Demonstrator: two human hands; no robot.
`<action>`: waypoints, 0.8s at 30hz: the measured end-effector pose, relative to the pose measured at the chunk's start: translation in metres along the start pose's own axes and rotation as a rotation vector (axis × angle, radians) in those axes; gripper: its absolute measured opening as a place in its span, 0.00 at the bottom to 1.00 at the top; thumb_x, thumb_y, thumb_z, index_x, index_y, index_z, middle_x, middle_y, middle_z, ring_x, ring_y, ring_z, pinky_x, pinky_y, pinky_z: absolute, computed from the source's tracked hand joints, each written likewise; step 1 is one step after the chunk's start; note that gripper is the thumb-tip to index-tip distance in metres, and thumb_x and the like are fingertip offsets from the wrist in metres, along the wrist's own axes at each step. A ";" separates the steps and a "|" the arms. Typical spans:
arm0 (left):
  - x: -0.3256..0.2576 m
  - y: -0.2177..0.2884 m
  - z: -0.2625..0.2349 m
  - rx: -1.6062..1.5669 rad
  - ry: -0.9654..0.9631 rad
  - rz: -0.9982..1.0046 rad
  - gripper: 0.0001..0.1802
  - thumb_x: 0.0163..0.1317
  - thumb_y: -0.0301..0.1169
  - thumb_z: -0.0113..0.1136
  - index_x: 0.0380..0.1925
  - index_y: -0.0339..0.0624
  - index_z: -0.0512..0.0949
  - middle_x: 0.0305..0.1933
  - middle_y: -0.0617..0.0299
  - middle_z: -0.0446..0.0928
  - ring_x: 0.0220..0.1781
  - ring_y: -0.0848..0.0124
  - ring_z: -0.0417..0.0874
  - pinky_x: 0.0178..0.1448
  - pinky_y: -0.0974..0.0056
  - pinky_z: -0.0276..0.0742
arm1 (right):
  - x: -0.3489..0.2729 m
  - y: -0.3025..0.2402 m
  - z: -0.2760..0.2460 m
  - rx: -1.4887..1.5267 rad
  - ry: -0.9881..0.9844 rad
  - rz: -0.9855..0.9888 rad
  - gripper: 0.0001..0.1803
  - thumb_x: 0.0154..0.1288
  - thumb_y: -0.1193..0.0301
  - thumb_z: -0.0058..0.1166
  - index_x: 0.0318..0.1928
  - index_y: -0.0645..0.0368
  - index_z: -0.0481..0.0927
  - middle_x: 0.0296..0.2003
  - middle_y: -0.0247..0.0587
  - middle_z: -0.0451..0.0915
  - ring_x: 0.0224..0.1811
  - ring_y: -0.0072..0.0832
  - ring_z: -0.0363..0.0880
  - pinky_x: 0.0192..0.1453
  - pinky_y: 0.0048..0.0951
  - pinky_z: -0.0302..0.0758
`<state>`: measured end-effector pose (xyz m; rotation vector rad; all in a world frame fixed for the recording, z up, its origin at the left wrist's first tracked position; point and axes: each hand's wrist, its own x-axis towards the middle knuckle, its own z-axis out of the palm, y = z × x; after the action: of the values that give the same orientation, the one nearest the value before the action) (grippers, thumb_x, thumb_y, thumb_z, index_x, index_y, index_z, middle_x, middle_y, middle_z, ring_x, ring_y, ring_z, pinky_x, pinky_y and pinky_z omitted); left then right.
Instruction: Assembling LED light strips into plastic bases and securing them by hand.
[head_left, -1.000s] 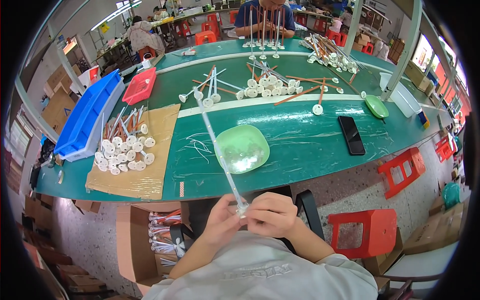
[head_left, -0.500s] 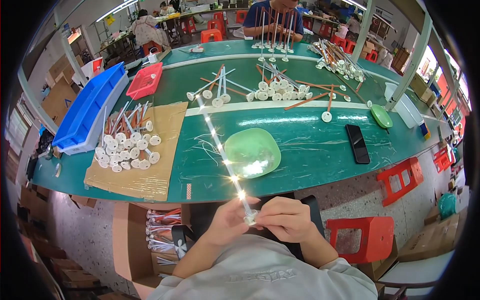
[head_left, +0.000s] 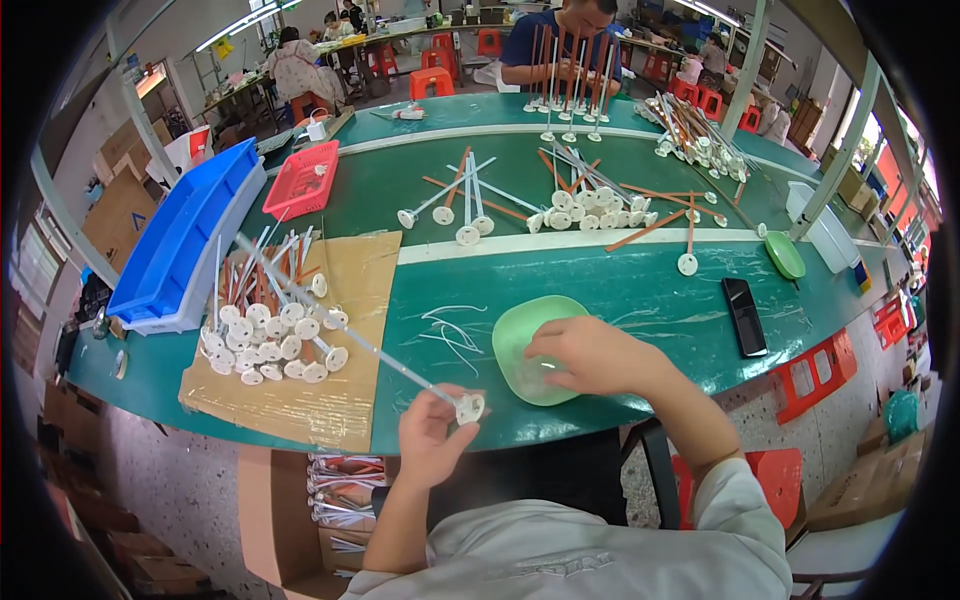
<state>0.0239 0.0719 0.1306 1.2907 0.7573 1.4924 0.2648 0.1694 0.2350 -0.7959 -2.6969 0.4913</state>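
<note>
My left hand (head_left: 432,432) is closed around the lower end of a thin clear-white stick (head_left: 345,338) with a round white base (head_left: 469,408). The stick slants up and left over the cardboard, and no lights glow along it. My right hand (head_left: 595,352) dips into a light green bowl (head_left: 512,318), its fingers bent toward the thumb. Whatever they pinch is too small to make out; some small clear pieces seem to lie in the bowl. Left of the bowl are loose thin white strands (head_left: 452,335).
A cardboard sheet (head_left: 350,270) bears a heap of white-based sticks (head_left: 262,340). Blue (head_left: 180,240) and red (head_left: 303,180) trays stand at left. More sticks (head_left: 595,208) lie farther back. A phone (head_left: 743,317) is at right. Across the table, another person (head_left: 540,45) works behind upright sticks.
My right hand has left the stick's base and reached forward into the green bowl. My left hand has shifted left with the stick, which now tilts more, and its lights have gone out.
</note>
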 end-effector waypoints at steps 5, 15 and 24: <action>-0.001 -0.002 -0.006 -0.087 -0.040 -0.009 0.23 0.56 0.17 0.61 0.52 0.34 0.69 0.50 0.42 0.79 0.49 0.58 0.84 0.54 0.54 0.81 | 0.025 0.036 0.008 -0.051 -0.249 -0.085 0.15 0.52 0.73 0.64 0.43 0.58 0.83 0.39 0.43 0.83 0.40 0.42 0.82 0.44 0.37 0.78; 0.009 0.005 -0.012 -0.216 -0.063 -0.115 0.23 0.54 0.14 0.62 0.51 0.35 0.70 0.51 0.42 0.79 0.51 0.59 0.83 0.55 0.56 0.79 | 0.024 0.073 0.004 0.414 -0.171 -0.023 0.06 0.52 0.74 0.64 0.32 0.59 0.87 0.28 0.42 0.85 0.29 0.33 0.83 0.36 0.30 0.78; 0.007 0.001 -0.004 -0.132 -0.022 -0.090 0.23 0.55 0.25 0.68 0.50 0.35 0.70 0.48 0.40 0.80 0.44 0.58 0.85 0.49 0.55 0.81 | 0.017 0.069 -0.007 0.467 -0.089 0.043 0.05 0.52 0.74 0.67 0.32 0.58 0.88 0.27 0.36 0.86 0.27 0.24 0.82 0.33 0.24 0.76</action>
<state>0.0199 0.0788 0.1333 1.1580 0.6822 1.4290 0.2860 0.2349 0.2172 -0.7084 -2.4869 1.1354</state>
